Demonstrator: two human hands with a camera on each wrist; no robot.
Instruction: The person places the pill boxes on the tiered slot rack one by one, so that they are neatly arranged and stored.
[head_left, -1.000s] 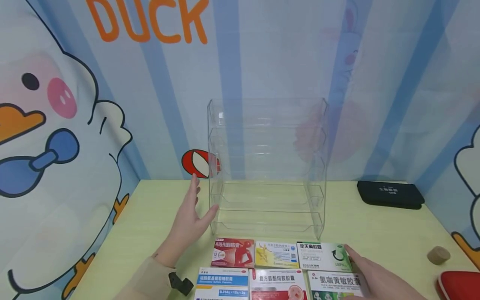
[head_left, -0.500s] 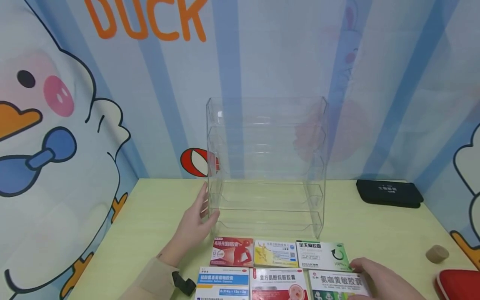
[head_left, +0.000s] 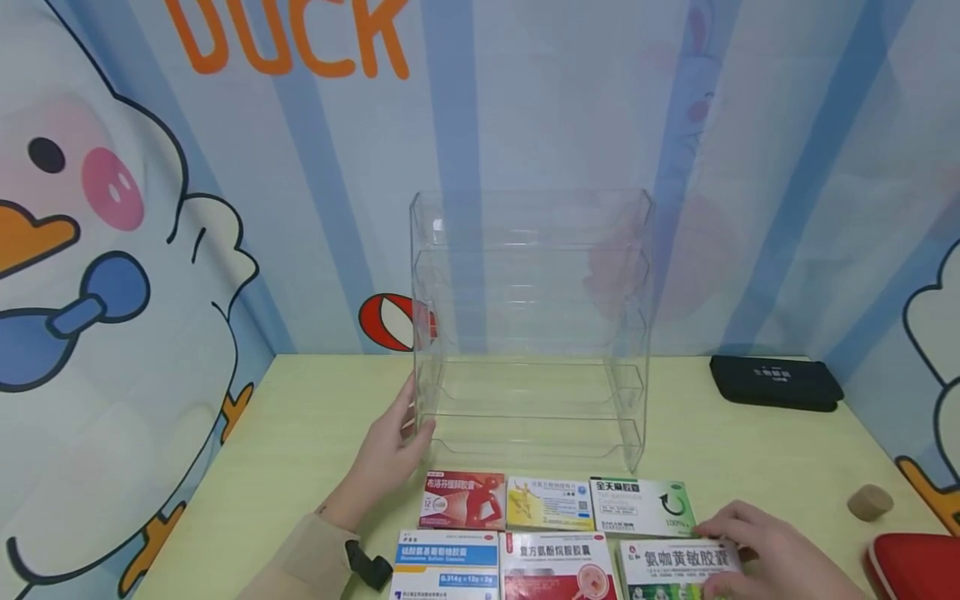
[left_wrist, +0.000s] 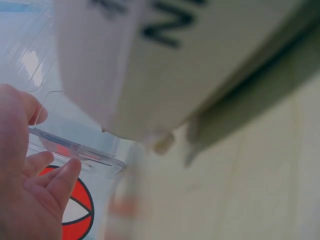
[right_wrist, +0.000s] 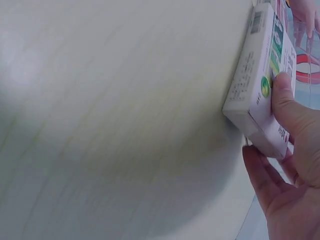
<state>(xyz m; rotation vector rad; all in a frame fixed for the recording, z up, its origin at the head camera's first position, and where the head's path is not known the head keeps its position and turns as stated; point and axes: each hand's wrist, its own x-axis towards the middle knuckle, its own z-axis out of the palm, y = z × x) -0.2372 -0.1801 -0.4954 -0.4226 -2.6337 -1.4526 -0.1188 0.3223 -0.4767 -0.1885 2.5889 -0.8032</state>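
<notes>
A clear acrylic tiered rack (head_left: 532, 429) stands upright on the table. My left hand (head_left: 382, 446) holds its lower left side, the thumb on one face of the panel (left_wrist: 82, 150) and the fingers on the other. My right hand (head_left: 776, 550) grips the right end of a white-and-green medicine box (head_left: 675, 567); in the right wrist view the thumb lies on its printed face and the fingers curl at its end. Beside it lie a red-and-white box (head_left: 558, 571) and a blue-and-white box (head_left: 446, 562). Behind are red (head_left: 462, 500), yellow-and-white (head_left: 551, 504) and green-and-white (head_left: 637, 507) boxes.
A black zip pouch (head_left: 776, 383) lies at the back right. Near the right edge are a small tan cylinder (head_left: 870, 502) and a red case (head_left: 911, 567). A printed duck curtain (head_left: 540, 108) hangs behind the table. Blurred lettered packaging (left_wrist: 165, 65) partly blocks the left wrist view.
My left hand has come in from the left onto the rack's side. My right hand has moved from beside the green-and-white box to grip the end of the front right box.
</notes>
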